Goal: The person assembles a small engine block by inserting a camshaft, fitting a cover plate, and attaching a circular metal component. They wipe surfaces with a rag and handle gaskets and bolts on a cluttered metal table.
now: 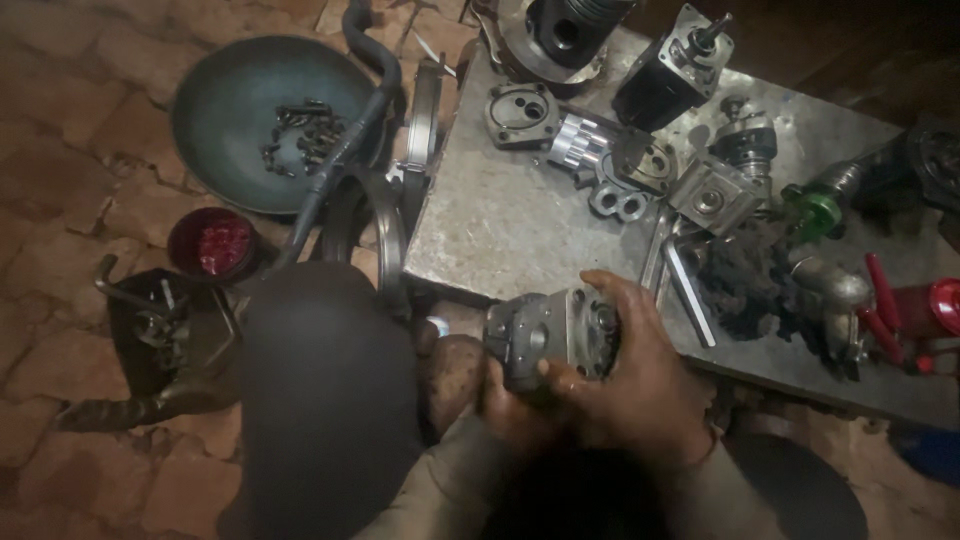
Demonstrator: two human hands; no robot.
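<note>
Rough reddish brick floor [60,150] spreads under a dim workshop scene, with a scuffed grey metal tabletop [500,220] set low beside the person's knees. Nearest, both hands grip a blocky grey metal pump housing [545,335] held just off the tabletop's near edge: the right hand [630,370] wraps over its top with fingers [600,300] clamped on it, while the left hand [500,400] cups it from below, its fingers mostly hidden. Just beyond the fingers lie flat steel wrenches [680,280] and a dark greasy heap [740,280]. Farther out sit a ribbed silver gear housing [585,145], a square flanged block [715,195], a green cap [810,210] and red-handled parts [905,310]. Away to the left, a red round lens [222,243] and a dark round pan [240,120] holding bolts [300,130] rest on the floor.
</note>
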